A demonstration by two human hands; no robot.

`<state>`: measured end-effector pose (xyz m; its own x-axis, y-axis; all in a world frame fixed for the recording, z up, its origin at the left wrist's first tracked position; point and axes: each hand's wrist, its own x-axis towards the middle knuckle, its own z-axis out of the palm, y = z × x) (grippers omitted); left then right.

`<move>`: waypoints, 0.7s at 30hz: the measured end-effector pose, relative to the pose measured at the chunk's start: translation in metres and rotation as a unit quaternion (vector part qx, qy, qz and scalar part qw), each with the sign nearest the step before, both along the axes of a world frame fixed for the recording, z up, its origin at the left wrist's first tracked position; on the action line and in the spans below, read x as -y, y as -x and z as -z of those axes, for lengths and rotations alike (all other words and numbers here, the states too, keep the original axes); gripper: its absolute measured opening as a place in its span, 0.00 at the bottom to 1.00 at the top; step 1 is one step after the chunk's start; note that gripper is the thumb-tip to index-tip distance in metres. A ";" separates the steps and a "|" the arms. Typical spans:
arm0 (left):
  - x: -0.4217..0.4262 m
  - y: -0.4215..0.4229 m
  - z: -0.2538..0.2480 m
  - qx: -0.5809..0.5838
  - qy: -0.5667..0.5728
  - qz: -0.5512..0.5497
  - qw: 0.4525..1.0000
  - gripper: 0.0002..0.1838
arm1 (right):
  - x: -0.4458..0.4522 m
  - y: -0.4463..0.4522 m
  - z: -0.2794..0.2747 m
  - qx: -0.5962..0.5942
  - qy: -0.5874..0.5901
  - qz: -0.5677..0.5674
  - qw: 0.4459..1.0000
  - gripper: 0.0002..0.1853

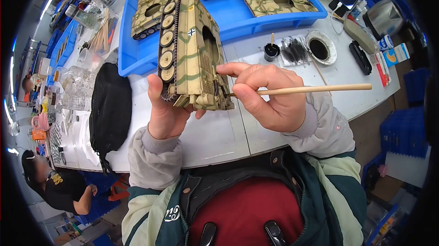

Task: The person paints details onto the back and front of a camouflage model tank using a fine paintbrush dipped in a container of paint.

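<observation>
A camouflage-painted model tank hull (190, 54) is held up on its end above the white table, its tracks and wheels facing left. My left hand (165, 113) grips it from below, thumb on the track side, with other fingers hidden behind it. In my right hand (270, 92) is a thin wooden-handled paintbrush (320, 89), pinched between thumb and fingers. Its tip meets the hull's lower right edge, where the bristles are hard to see. My right index finger reaches to the hull's side.
A blue tray (238, 28) with several similar hulls (279, 1) stands behind. To the right are a small black paint pot (271, 51), a stained paper (294, 50) and a bowl of black liquid (318, 48). A black pouch (109, 108) lies left; another person (59, 184) is farther left.
</observation>
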<state>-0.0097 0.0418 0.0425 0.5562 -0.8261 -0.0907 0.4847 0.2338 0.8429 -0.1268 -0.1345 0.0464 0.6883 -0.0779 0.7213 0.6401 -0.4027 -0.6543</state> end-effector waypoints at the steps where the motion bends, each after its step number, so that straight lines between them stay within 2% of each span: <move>1: 0.000 0.000 0.000 0.001 0.002 0.002 1.000 0.50 | 0.000 0.000 0.000 0.000 -0.010 -0.007 1.000 0.02; 14: 0.000 -0.001 0.002 0.003 0.006 0.001 1.000 0.50 | -0.003 0.000 -0.001 -0.015 -0.020 -0.003 1.000 0.01; 16: -0.002 -0.003 0.004 0.024 -0.010 0.002 1.000 0.51 | -0.007 -0.003 -0.001 -0.005 -0.164 -0.020 0.986 0.05; 17: -0.005 -0.007 0.008 0.025 -0.010 0.001 1.000 0.51 | -0.005 -0.003 -0.002 -0.004 -0.164 -0.022 0.986 0.05; 19: -0.008 -0.016 0.016 -0.008 0.105 0.103 0.989 0.49 | -0.001 -0.002 -0.005 -0.025 -0.193 -0.054 0.979 0.06; 20: -0.009 -0.013 0.016 -0.008 0.105 0.102 0.989 0.49 | 0.000 -0.002 -0.005 -0.025 -0.193 -0.056 0.979 0.06; 21: -0.009 -0.006 0.014 0.019 0.066 0.035 0.997 0.49 | 0.000 -0.002 -0.004 -0.021 -0.187 -0.065 0.980 0.05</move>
<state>-0.0032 0.0503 0.0283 0.4969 -0.8668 0.0416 0.4719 0.3102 0.8253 -0.1253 -0.1343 0.0506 0.7379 -0.2409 0.6304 0.6402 -0.0455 -0.7668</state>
